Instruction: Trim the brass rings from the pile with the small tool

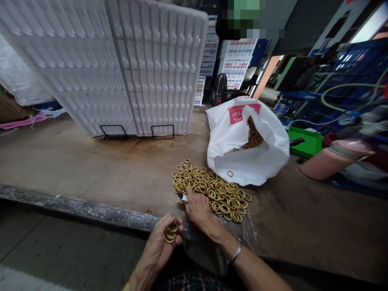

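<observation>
A heap of brass rings [212, 190] lies on the brown worktable [106, 165] near its front edge. My left hand [162, 242] is closed around a small stack of brass rings [171, 233], held just off the table's edge. My right hand [198, 208] rests at the near side of the heap, fingers pinched around a small white-and-blue object that I cannot make out. A bracelet sits on my right wrist. Behind the heap, a white plastic bag [245, 149] lies open with more rings inside.
Tall white moulded trays [130, 64] lean upright on black wire stands at the back of the table. A green box [306, 141] and a pink container [330, 159] sit at the right. A metal strip [75, 206] edges the table front.
</observation>
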`<state>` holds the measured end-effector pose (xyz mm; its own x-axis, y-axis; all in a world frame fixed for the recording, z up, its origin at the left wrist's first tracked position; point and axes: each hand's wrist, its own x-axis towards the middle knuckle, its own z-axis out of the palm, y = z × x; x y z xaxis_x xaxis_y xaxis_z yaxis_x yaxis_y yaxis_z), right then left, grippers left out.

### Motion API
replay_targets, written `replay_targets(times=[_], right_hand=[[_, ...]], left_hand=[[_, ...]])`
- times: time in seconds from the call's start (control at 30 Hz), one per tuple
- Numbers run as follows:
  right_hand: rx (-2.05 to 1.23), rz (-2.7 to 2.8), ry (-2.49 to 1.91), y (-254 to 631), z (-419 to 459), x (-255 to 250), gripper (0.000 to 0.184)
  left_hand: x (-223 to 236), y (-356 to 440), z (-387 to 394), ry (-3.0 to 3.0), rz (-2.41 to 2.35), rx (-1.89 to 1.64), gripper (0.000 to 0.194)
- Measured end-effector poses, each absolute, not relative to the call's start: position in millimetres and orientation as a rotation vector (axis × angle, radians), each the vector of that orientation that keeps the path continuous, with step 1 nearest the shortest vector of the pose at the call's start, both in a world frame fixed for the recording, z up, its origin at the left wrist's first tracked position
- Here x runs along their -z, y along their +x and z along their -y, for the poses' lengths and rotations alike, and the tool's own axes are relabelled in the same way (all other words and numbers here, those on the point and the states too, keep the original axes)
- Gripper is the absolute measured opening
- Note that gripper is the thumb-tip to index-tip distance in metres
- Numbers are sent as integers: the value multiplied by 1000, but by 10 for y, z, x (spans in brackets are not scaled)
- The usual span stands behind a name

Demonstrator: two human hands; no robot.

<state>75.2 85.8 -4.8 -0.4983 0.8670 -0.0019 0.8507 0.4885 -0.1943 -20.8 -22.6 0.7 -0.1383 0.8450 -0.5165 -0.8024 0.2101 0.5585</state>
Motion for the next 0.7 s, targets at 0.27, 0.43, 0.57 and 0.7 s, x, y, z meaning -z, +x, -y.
replay_targets(times=[0.27,0.43,0.57,0.7], right_hand=[[-928,2165,-1123,935,-741,-10,10],[-1421,1841,-1016,973,-620,-53,14],[-1475,1837,-1032,994,-610,-79,18],[-1322,1957,-1059,1011,-623,-109,21]], left_hand=[[-23,-134,123,347,-1201,-1462,41],[35,-91,89,521,-1317,-1363,37],[46,-105,86,727,-1534,-1321,31],[47,-127,110,1181,-1683,-1360,20]])
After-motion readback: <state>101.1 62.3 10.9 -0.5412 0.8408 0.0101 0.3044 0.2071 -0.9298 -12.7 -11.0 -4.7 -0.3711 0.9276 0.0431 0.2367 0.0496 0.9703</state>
